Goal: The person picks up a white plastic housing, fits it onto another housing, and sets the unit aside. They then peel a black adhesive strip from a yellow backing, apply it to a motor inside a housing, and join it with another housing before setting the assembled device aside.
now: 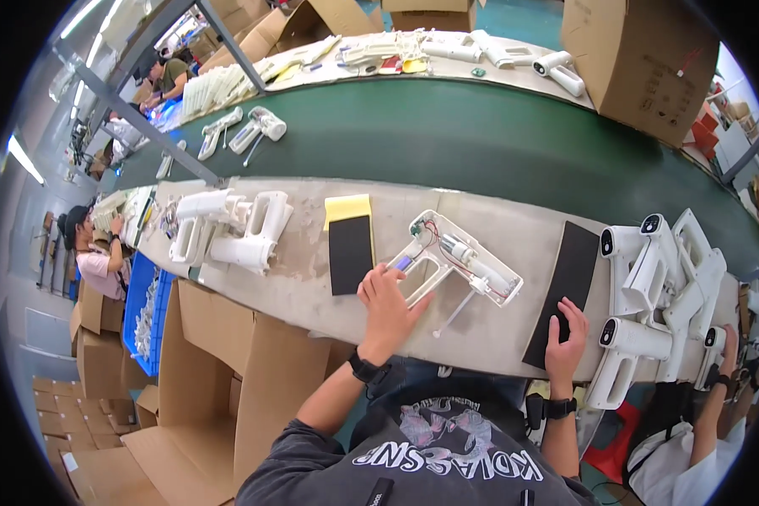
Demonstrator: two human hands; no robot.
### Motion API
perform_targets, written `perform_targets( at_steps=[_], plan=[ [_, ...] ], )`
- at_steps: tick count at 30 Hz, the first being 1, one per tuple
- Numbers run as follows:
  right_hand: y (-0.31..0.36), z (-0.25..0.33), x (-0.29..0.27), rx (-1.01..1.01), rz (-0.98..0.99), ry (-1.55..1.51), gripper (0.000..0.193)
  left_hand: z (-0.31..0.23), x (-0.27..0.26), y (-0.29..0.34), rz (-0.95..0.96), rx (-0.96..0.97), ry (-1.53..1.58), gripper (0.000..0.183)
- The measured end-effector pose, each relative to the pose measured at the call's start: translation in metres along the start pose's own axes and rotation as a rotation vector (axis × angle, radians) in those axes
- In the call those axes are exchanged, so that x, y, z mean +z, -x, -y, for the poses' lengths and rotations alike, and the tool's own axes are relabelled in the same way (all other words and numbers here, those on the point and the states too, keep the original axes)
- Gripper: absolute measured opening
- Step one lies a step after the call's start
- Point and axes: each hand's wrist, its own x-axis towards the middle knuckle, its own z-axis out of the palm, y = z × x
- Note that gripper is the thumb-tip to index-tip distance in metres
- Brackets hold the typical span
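In the head view, the open white housing (491, 271) lies on the counter (502, 216) in front of the person, hollow side up, which leaves its red wires (434, 232) and silver cylinder (457, 246) exposed and reachable. The left grip (388, 308) touches the housing's handle end, thumb and fingers apart across it, probably to steady it; whether they pinch it, I cannot tell. A thin white rod (454, 314) sticks out on the housing's near side. To the housing's right, the right grip (568, 337) rests loosely on a black strip (567, 270), fingers apart from thumb and clasping nothing, perhaps just for support. Further right of the housing, white devices (637, 341) sit bunched together, seemingly to leave working room around it. Left of the housing lies a black pad (351, 253), overlapping a yellow sheet (347, 209).
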Motion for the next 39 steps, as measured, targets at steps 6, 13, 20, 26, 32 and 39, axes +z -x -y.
perform_targets(
  at_steps=[6, 13, 20, 26, 32, 39],
  plan=[
    [0.001, -0.005, 0.002, -0.053, 0.009, 0.021, 0.025, -0.019, 0.004, 0.046, -0.027, -0.199, -0.038, 0.068],
    [0.002, -0.008, 0.004, -0.049, 0.013, 0.056, 0.025, -0.006, -0.038, 0.042, 0.105, -0.253, 0.142, 0.073],
    [0.003, -0.007, 0.001, -0.047, 0.011, 0.1, 0.025, 0.108, -0.036, -0.043, -0.057, -0.536, 0.068, 0.085],
    [-0.002, 0.0, 0.001, -0.057, 0.043, 0.045, 0.026, 0.14, -0.059, -0.045, 0.128, -0.617, 0.648, 0.067],
    [0.002, 0.072, -0.021, -0.048, 0.183, -0.226, 0.02, 0.052, -0.14, 0.005, 0.189, -0.52, 0.972, 0.056],
    [-0.009, 0.171, 0.044, -0.514, 0.504, -0.493, 0.031, 0.003, -0.134, 0.058, 0.445, -0.449, 1.153, 0.065]
  ],
)
